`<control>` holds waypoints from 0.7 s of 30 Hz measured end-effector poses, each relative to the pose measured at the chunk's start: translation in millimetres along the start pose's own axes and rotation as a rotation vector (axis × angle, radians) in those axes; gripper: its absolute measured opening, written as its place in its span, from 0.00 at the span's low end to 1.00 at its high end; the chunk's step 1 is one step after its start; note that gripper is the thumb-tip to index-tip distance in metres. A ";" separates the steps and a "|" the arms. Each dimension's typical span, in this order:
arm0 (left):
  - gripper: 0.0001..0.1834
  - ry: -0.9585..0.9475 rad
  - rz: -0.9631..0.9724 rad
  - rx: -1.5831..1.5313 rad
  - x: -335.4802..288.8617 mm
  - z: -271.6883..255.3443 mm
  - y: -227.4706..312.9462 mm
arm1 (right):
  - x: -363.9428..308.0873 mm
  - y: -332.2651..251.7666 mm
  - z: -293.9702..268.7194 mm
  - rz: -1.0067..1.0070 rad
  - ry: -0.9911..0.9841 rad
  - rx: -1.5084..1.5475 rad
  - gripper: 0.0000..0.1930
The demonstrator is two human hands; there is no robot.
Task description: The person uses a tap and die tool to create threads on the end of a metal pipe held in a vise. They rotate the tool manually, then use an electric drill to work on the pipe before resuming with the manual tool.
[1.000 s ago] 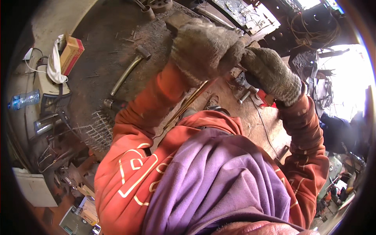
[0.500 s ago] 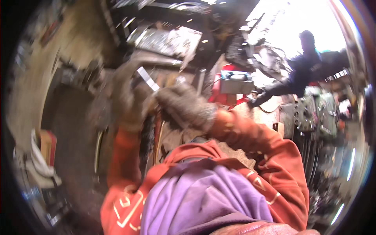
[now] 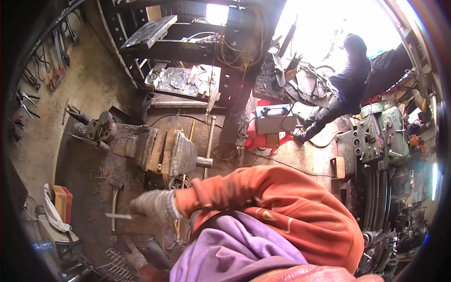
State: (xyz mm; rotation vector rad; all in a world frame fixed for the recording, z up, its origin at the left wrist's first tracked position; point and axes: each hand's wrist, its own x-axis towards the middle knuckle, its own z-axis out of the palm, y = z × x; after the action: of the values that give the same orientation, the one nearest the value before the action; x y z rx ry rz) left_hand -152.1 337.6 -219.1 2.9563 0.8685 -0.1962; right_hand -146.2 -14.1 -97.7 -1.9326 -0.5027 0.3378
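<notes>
My right hand, in a grey knit glove, reaches left over the dark workbench. Its fingers are closed on a flat metal strip that sticks out to the left. Farther down at the lower left, my gloved left hand lies low among things on the bench, its fingers partly hidden. A dark rounded object is beside it, along with a ridged metal piece. A hammer lies just beyond the strip. Ahead stands a large bench vise with brownish plates between its jaws.
A red-sided box with a white cloth or hose sits at the far left. Pliers and other tools hang on the left wall. Another person bends at the far right, near a green machine and a red stand.
Both hands have left the area over the vise. My right hand has carried the strip toward the lower left; my left hand has dropped to the near left of the bench. The view is sharper.
</notes>
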 end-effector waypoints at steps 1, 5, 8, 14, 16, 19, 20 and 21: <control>0.49 -0.014 0.007 -0.105 -22.9 -14.5 15.0 | 11.4 11.6 16.8 0.106 -0.120 -0.197 0.16; 0.57 0.154 0.218 -0.099 -15.9 -13.6 41.7 | 53.2 69.2 85.0 0.108 -0.155 -0.484 0.17; 0.59 0.124 0.095 -0.120 58.3 55.0 6.8 | 73.5 79.4 122.9 0.054 -0.111 -0.543 0.18; 0.52 -0.167 0.222 -0.485 66.2 25.7 5.8 | 44.6 58.1 153.2 -0.092 0.186 -0.359 0.21; 0.52 -0.150 0.307 -0.579 78.3 32.4 -10.2 | 13.6 7.5 153.4 0.024 0.116 -0.220 0.24; 0.50 -0.296 0.056 -0.766 56.7 0.5 -17.6 | -17.0 -9.0 176.7 0.149 0.114 0.004 0.30; 0.50 -0.104 0.183 -0.868 60.4 13.6 -31.6 | -26.1 -7.4 188.1 0.156 0.148 0.080 0.34; 0.50 -0.044 0.235 -0.884 45.7 3.0 -29.5 | -35.6 -4.1 191.5 0.163 0.158 0.081 0.34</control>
State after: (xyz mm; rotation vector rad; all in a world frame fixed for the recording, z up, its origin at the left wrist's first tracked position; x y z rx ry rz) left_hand -130.3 386.6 -228.8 2.1737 0.4214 0.1129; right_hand -264.6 122.6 -170.1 -1.9070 -0.2247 0.3019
